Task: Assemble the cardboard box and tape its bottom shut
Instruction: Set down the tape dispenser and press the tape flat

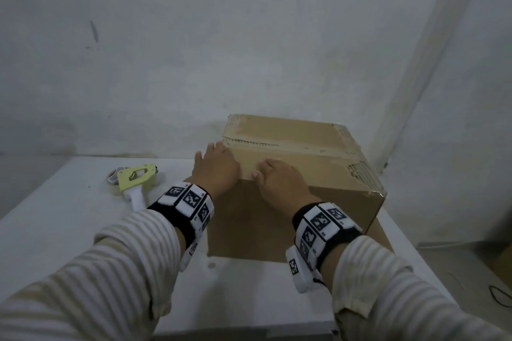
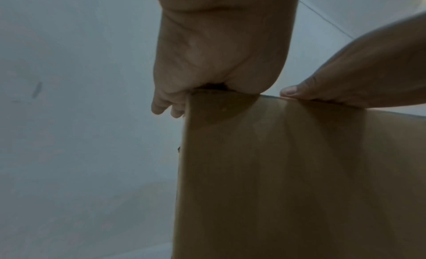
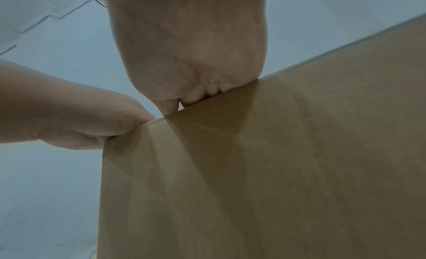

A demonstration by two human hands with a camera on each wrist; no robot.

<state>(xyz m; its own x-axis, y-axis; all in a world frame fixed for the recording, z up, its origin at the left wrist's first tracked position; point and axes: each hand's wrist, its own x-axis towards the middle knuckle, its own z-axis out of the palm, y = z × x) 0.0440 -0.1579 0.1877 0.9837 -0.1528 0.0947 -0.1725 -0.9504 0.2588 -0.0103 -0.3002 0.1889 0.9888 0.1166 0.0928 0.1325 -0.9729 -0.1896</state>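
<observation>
A brown cardboard box [image 1: 299, 152] stands on the white table [image 1: 55, 219], its top flaps folded down and worn at the edges. My left hand [image 1: 217, 166] lies flat on the near flap at the box's left corner. In the left wrist view my left hand [image 2: 219, 59] has its fingertips [image 2: 161, 106] reaching just past the box [image 2: 299, 172] edge. My right hand [image 1: 277, 178] presses flat on the same flap beside it. In the right wrist view my right hand [image 3: 191, 59] rests along the box [image 3: 276, 172] top edge. Neither hand holds anything.
A yellow tape dispenser [image 1: 137, 178] with a white handle lies on the table left of the box, near my left wrist. A grey wall [image 1: 194, 36] stands close behind. The table's right edge drops to the floor, where a black cable [image 1: 501, 296] lies.
</observation>
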